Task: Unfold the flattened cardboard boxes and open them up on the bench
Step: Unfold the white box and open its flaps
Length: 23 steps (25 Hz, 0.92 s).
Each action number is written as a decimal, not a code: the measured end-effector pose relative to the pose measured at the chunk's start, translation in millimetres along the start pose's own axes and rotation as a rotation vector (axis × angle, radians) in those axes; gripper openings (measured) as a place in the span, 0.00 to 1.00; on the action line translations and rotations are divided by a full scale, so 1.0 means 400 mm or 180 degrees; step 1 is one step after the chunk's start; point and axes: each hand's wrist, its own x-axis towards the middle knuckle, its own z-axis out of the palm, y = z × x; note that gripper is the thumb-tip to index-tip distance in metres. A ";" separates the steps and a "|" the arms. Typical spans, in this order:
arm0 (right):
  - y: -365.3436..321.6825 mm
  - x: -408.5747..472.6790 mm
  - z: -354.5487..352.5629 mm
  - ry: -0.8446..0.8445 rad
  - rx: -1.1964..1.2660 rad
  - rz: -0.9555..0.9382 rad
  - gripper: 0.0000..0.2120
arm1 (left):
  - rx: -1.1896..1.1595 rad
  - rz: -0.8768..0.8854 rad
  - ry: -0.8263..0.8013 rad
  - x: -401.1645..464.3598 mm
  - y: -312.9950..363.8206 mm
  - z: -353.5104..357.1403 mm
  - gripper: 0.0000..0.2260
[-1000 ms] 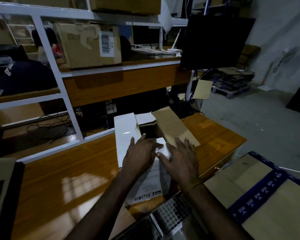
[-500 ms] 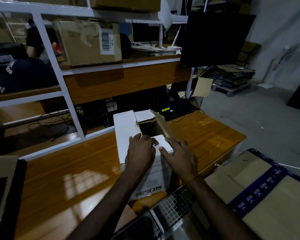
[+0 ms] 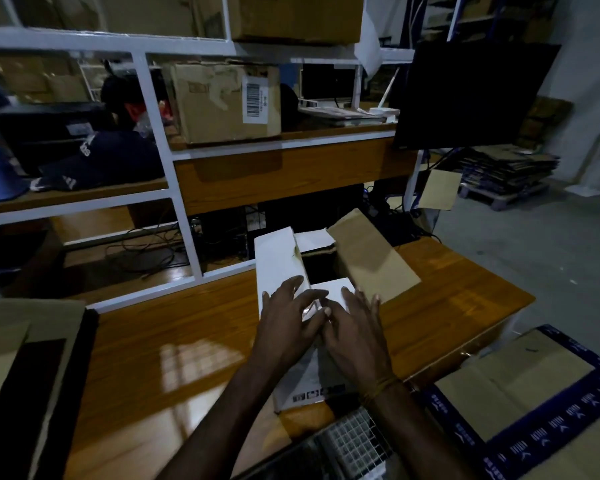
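A white cardboard box (image 3: 281, 268) lies on a wooden bench (image 3: 174, 348) in a dim storeroom, its far end open with a white flap to the left and a brown flap (image 3: 371, 258) tilted up to the right. The left hand (image 3: 288, 317) and right hand (image 3: 354, 327) lie side by side on the box's near top flap, fingers straight and spread, pressing down without curling round anything. A keyboard (image 3: 354, 441) sits at the near edge.

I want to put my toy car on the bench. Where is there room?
Bare wood lies left of the white box, between it and the dark flat cardboard at the left edge. A smaller patch lies right of the brown flap, by the bench corner. Around both hands it is crowded.
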 end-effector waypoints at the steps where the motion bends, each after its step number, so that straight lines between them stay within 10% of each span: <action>1: -0.006 0.002 -0.002 -0.0088 -0.0018 -0.0022 0.38 | -0.0084 0.0031 -0.0098 -0.005 -0.006 -0.013 0.18; 11: -0.077 0.038 0.004 -0.0570 0.0010 -0.0425 0.56 | -0.0694 0.0237 0.0836 -0.043 -0.001 -0.084 0.12; 17: -0.137 0.056 0.008 -0.0904 -0.0151 -0.0808 0.24 | 0.0365 0.0007 0.1789 -0.061 -0.043 -0.104 0.17; 23: -0.132 0.053 0.011 -0.0865 -0.0231 -0.1004 0.26 | 0.1442 -0.0764 0.1875 -0.092 -0.075 -0.132 0.16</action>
